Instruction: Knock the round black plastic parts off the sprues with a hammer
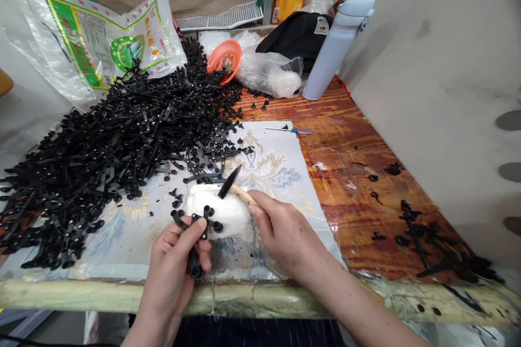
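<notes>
Near the front edge of the table, my left hand pinches a black plastic linkage part with crossed arms and round ends, thumb on top. The part is over a white pad lying on a floral cloth. My right hand is closed around the wooden handle of a small hammer. The hammer's black head is above the pad, a little beyond the part and apart from it. A few loose black pieces lie left of the pad.
A big heap of black plastic parts covers the left of the table, beside a printed plastic sack. At the back are an orange bowl, a black cap and a light blue bottle. A thin screwdriver lies on the cloth's edge.
</notes>
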The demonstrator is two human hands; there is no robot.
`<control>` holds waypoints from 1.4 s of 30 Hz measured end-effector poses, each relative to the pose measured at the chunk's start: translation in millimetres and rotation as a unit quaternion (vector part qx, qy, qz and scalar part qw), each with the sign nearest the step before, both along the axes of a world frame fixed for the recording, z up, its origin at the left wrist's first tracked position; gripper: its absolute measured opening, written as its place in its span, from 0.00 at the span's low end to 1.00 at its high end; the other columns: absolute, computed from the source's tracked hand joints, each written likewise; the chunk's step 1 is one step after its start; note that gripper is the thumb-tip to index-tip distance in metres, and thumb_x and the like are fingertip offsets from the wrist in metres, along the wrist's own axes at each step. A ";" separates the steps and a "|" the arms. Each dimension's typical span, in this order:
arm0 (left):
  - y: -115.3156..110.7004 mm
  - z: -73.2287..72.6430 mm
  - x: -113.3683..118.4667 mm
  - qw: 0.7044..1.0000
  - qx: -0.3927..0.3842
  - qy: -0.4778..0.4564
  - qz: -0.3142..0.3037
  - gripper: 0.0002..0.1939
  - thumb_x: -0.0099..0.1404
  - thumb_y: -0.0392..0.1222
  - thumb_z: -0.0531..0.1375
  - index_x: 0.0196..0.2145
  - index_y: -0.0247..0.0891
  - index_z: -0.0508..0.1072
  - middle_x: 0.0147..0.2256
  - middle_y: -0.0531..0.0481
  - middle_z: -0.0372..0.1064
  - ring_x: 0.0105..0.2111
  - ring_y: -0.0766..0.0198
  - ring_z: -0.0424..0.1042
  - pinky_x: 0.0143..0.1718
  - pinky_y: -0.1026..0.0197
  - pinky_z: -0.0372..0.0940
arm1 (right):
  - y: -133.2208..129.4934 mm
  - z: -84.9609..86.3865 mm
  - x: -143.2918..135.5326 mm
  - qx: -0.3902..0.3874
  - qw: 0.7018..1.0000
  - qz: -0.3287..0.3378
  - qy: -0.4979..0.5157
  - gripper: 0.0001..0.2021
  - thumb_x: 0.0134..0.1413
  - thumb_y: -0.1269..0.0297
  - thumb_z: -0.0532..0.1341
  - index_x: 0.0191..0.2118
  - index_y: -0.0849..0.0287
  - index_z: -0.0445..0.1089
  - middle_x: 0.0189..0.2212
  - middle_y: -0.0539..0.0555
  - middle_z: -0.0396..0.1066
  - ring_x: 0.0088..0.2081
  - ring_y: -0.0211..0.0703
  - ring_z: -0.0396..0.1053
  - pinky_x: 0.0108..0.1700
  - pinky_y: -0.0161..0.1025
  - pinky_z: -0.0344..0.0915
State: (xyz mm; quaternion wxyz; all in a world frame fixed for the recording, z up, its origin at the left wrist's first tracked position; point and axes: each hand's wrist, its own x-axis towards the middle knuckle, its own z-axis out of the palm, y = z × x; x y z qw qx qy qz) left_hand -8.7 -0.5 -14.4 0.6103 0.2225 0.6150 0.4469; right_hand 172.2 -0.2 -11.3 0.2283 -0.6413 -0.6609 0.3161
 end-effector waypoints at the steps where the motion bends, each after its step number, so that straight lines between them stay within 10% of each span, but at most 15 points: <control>1: -0.6 -0.8 -0.1 1.000 0.002 -0.002 -0.001 0.19 0.46 0.44 0.71 0.28 0.40 0.63 0.13 0.57 0.69 0.09 0.71 0.61 0.13 0.70 0.56 | -0.3 -0.1 0.0 0.002 1.000 0.000 -0.003 0.15 0.62 0.66 0.46 0.45 0.57 0.68 0.31 0.57 0.74 0.32 0.46 0.71 0.33 0.41 0.62; 32: 22.2 5.7 -29.1 0.989 -0.028 0.029 -0.143 0.16 0.49 0.45 0.70 0.26 0.38 0.67 0.12 0.56 0.67 0.07 0.75 0.55 0.10 0.72 0.49 | 0.1 0.0 2.1 0.012 1.000 0.004 -0.010 0.14 0.63 0.65 0.47 0.43 0.56 0.69 0.30 0.54 0.74 0.31 0.45 0.71 0.32 0.41 0.62; 42: 19.6 2.0 -27.9 0.989 -0.020 0.024 -0.141 0.16 0.48 0.47 0.70 0.25 0.37 0.67 0.11 0.56 0.66 0.06 0.75 0.54 0.10 0.72 0.45 | -17.6 20.8 -6.7 0.176 0.984 0.030 0.006 0.18 0.64 0.64 0.50 0.58 0.53 0.63 0.38 0.56 0.75 0.34 0.44 0.72 0.37 0.42 0.69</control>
